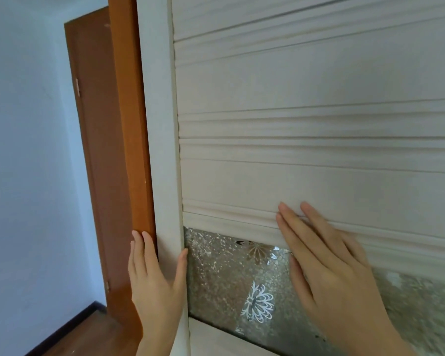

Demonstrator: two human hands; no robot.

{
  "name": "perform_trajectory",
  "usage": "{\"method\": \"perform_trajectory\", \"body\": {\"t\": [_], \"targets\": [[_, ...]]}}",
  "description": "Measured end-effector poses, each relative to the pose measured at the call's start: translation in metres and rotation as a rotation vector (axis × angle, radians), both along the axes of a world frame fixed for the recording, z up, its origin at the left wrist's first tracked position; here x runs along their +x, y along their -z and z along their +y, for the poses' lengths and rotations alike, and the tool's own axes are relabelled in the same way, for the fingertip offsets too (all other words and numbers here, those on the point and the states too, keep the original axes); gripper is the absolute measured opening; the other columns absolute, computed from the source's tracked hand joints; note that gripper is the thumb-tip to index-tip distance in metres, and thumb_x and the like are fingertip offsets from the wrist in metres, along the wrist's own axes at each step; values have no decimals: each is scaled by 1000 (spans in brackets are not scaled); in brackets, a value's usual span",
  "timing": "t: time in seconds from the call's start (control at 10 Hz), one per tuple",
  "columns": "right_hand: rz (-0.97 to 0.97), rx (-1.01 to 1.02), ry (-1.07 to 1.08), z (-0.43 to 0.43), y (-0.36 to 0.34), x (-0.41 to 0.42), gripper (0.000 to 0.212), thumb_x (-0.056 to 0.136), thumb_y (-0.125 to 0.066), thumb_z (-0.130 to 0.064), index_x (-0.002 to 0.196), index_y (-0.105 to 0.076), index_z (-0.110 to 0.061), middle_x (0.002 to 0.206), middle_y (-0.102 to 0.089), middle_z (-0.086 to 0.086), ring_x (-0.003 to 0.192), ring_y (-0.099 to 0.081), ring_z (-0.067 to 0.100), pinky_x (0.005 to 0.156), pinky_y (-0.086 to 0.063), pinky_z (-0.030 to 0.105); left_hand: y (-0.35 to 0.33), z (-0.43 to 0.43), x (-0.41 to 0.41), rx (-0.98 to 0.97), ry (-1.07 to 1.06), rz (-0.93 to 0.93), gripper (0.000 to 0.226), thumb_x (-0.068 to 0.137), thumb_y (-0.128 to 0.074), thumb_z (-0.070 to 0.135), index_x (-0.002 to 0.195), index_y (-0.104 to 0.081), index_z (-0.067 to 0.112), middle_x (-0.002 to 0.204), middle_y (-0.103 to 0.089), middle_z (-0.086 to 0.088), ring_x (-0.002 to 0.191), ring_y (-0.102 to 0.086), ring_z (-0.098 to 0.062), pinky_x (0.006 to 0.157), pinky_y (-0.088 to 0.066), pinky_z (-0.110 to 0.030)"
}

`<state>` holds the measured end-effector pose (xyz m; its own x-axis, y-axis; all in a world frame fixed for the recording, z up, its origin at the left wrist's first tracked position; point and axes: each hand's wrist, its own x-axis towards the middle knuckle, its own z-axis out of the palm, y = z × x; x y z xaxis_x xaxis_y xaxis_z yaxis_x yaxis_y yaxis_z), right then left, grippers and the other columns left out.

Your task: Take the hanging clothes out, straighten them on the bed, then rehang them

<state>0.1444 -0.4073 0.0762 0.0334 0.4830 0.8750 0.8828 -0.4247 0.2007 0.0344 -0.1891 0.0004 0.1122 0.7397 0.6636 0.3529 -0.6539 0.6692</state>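
A white wardrobe door (pixel 306 80) with ridged horizontal panels fills most of the view. A frosted glass strip (pixel 229 273) with flower patterns runs across its lower part. My left hand (pixel 154 276) holds the door's left edge, fingers on the outer side and thumb on the front of the frame. My right hand (pixel 326 258) lies flat against the door face with straight fingers, over the ridges and the glass. No clothes or hangers are visible; the inside of the wardrobe is hidden.
An orange-brown wooden side panel (pixel 129 124) stands right behind the white door's edge. A brown room door (pixel 90 140) is further left, against a pale blue wall (pixel 23 163). Brown flooring (pixel 88 335) shows at the bottom left.
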Motion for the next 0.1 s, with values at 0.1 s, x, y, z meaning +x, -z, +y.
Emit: {"method": "perform_trajectory", "body": {"t": [0.1], "targets": [[23,42,-150,-14,0,-8,50,90,-47,-19,140,-49,-14,148,-47,-3,142,-37,11,113,-28,22,-18,-9,-8,-103,79,-6,91,75,-48,58,149,-20,11,157,-15,-2,144,-22,-26,112,-31,-51]]}}
